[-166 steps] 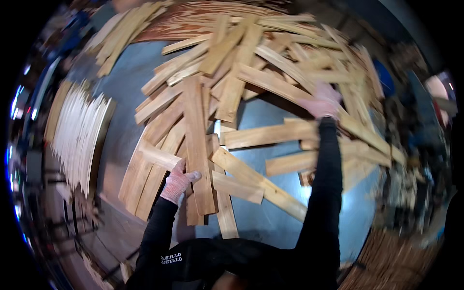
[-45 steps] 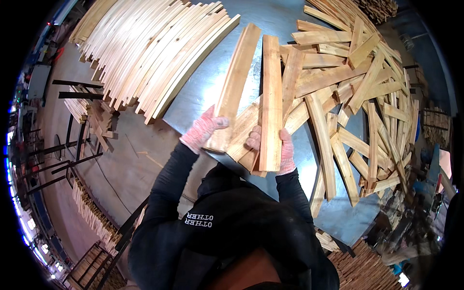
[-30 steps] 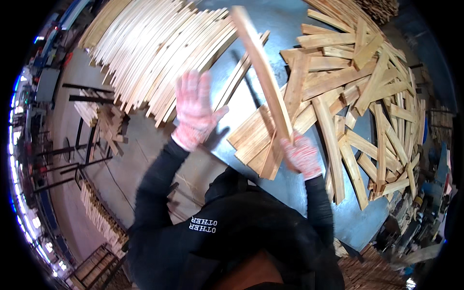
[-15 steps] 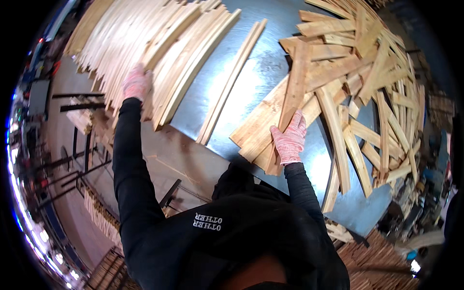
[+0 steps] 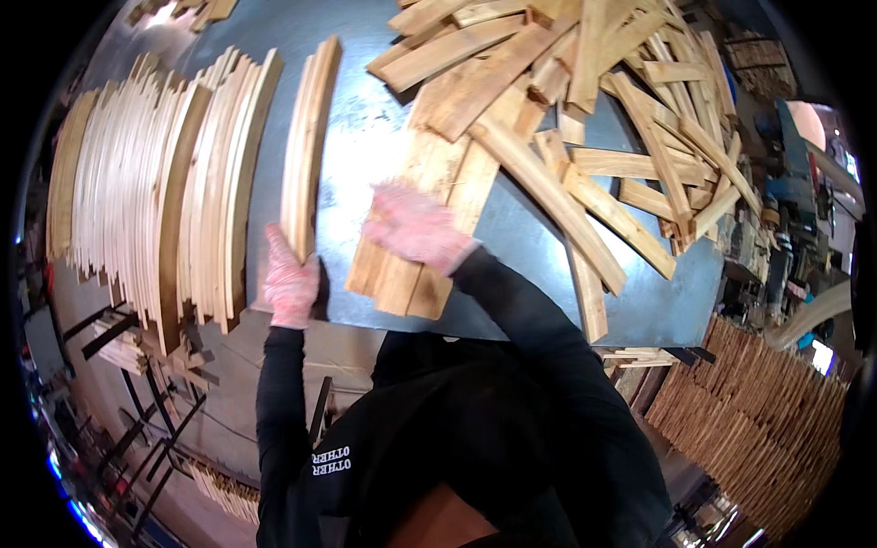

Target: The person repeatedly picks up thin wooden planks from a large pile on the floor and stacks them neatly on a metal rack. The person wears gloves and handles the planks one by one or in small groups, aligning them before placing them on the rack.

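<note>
At the near end of a narrow bundle of wooden strips (image 5: 311,146) is my left hand (image 5: 290,281), in a pink-white glove. Its fingers and thumb lie on either side of the bundle's end, pinching it. My right hand (image 5: 416,225), gloved alike and a little blurred, is spread over flat wooden boards (image 5: 402,279) side by side near the table's front edge. Nothing is gripped in it; whether its palm touches the wood I cannot tell. Left of the bundle, a long row of strips (image 5: 128,183) stands packed together, one taller strip (image 5: 183,215) sticking out.
A loose pile of boards (image 5: 548,55) covers the far right of the metal table (image 5: 352,119). Several pieces (image 5: 630,219) lie crosswise on the right. Beyond the table's right edge stand large stacks of wood (image 5: 744,411). Dark metal bars (image 5: 100,333) stick out at lower left.
My view has turned to the right. My left hand has gone from the packed row to the narrow bundle's near end. My right hand has let go of a slanting board and moved left, opening.
</note>
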{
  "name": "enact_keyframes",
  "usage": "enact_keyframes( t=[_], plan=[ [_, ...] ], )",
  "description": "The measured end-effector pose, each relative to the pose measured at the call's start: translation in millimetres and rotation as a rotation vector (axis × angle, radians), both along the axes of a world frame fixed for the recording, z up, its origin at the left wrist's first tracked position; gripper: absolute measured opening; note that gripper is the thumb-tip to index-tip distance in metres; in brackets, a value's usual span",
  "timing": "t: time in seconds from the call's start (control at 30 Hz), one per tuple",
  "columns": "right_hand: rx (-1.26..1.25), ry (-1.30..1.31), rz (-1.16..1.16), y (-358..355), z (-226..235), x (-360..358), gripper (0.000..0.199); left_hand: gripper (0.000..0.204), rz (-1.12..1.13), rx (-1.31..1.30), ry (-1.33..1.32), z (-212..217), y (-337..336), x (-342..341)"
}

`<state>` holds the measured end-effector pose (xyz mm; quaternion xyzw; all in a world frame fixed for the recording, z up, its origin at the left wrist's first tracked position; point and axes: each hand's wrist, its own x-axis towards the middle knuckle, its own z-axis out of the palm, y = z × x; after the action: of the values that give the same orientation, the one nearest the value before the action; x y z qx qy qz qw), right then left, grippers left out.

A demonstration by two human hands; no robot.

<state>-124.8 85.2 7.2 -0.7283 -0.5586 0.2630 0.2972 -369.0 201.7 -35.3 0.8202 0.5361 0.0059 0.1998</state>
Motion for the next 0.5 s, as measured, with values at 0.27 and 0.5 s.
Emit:
enact_keyframes(
  t=[0.27, 0.5],
  plan=[
    [-0.523, -0.564, -0.376, -257, -24, 187, 0.081, 0.095, -0.184, 0.397, 0.074, 23, -40, 4],
    [0.143, 0.78, -0.597, -247, 27, 187, 0.054, 0.07, -0.347, -1.159, -0.433, 107, -200, 212]
  ],
)
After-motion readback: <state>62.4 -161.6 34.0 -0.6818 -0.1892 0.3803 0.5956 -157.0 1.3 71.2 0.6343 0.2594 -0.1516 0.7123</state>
